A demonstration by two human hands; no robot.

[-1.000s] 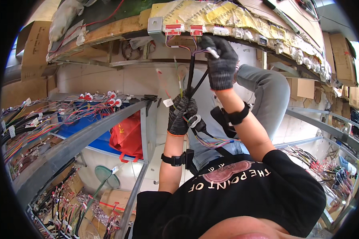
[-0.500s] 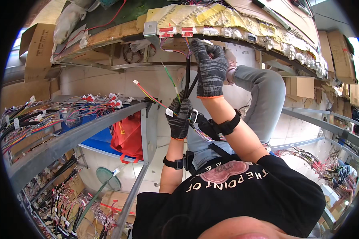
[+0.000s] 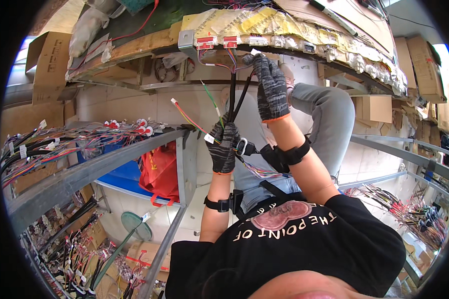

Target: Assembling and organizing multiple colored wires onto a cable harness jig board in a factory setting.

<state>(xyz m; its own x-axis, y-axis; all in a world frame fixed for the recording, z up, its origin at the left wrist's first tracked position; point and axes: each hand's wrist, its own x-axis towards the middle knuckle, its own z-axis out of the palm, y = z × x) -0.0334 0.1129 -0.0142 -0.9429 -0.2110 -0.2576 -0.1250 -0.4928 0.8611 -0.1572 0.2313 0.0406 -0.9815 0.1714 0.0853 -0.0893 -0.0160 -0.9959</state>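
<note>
My left hand (image 3: 224,149), in a dark grey knit glove, is closed around the wire harness (image 3: 232,102) below the bench edge. Black sleeved branches rise from that fist, along with a green wire (image 3: 210,97) and a red-and-yellow lead (image 3: 187,117) tipped by a small white connector. One branch fans into thin wires at two red connectors (image 3: 230,42) seated on the bench edge. My right hand (image 3: 273,89), gloved alike, pinches the end of another branch at a white connector (image 3: 255,52), just below the row of sockets. Its fingertips partly hide that end.
The bench edge (image 3: 294,37) carries yellow tape and several white sockets. A marker pen (image 3: 333,18) lies on top. At left, a metal rack (image 3: 100,164) holds bundled harnesses above a red bag (image 3: 159,172). More harnesses (image 3: 409,207) hang at right. Cardboard boxes (image 3: 50,67) stand at both sides.
My right hand has shifted a little right, drawing its black branch away from the other. The white connector now shows at its fingertips. My left hand keeps its grip in nearly the same place.
</note>
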